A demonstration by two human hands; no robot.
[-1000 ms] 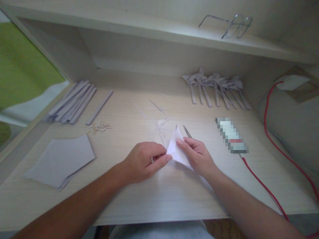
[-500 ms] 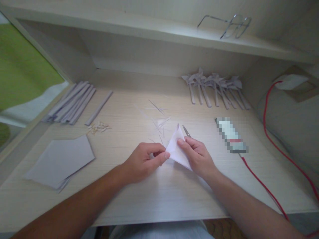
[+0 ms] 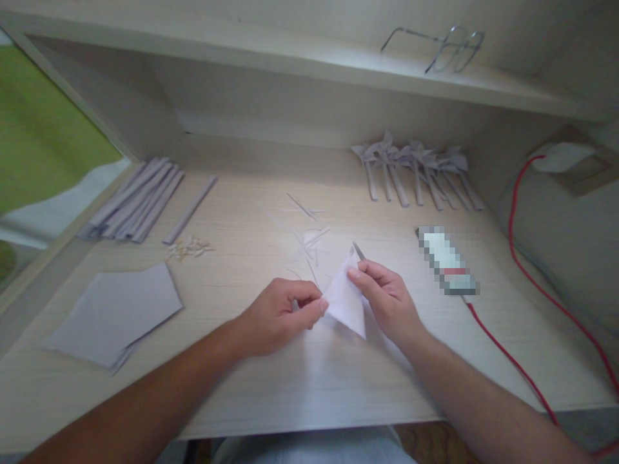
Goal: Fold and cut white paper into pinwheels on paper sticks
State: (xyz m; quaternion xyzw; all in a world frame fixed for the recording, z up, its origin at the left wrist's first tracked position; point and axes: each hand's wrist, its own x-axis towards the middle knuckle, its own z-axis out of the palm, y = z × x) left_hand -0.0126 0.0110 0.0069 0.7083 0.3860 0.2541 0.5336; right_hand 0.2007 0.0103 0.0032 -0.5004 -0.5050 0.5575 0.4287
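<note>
A white sheet folded into a triangle (image 3: 347, 300) is held just above the pale wooden desk (image 3: 300, 380), between both hands. My left hand (image 3: 280, 314) pinches its left corner, fingers curled. My right hand (image 3: 387, 301) is closed on its upper right edge and also holds small scissors (image 3: 358, 251), whose metal tips stick out past the fingers, beside the paper's top point.
A stack of grey sheets (image 3: 118, 311) lies front left, folded strips (image 3: 135, 200) back left, tiny scraps (image 3: 188, 246) nearby, thin cut slivers (image 3: 307, 222) mid-desk. Finished paper pieces (image 3: 418, 171) sit back right. A blurred device (image 3: 447, 261) with a red cable (image 3: 512, 361) lies to the right. Glasses (image 3: 438, 48) rest on the shelf.
The folded paper has turned: its lower point has swung down and to the left, and its top has shifted right toward the scissor tips. Both hands stay nearly in place.
</note>
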